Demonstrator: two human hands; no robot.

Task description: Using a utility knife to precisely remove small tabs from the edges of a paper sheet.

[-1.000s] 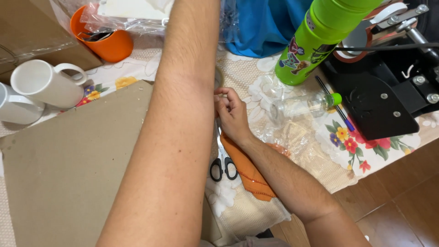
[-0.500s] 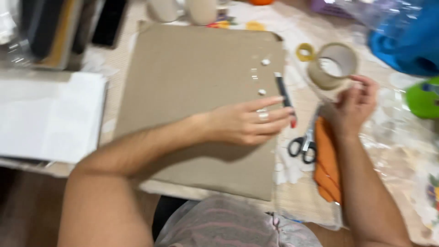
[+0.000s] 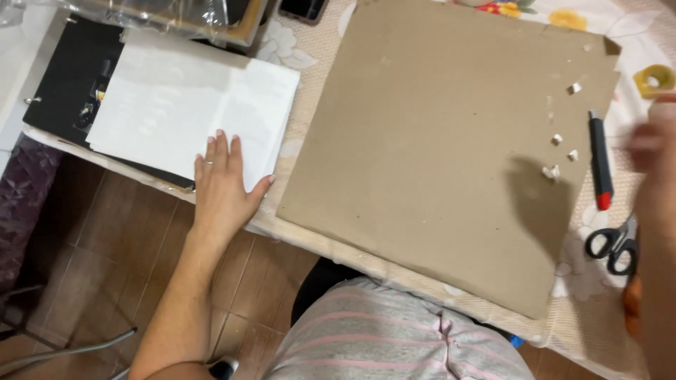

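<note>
Resting flat on the stack of white paper sheets [image 3: 193, 112], the left hand [image 3: 224, 184] has its fingers [image 3: 220, 151] stretched out and close together, holding nothing; the stack lies on a black binder [image 3: 60, 88] at the left end of the surface [image 3: 296, 151]. To take a single sheet cleanly, I judge it best to press lightly and slide the top one off with the fingertips rather than lift the whole pile. The right hand [image 3: 651, 144] is blurred at the right edge, so I cannot tell how its fingers stand. A large brown cardboard sheet [image 3: 443, 141] lies just beside the paper, with small white scraps [image 3: 551, 171], a black-and-red utility knife [image 3: 601, 169], scissors [image 3: 614, 243] and a yellowish tape roll [image 3: 655, 79] to its right.
</note>
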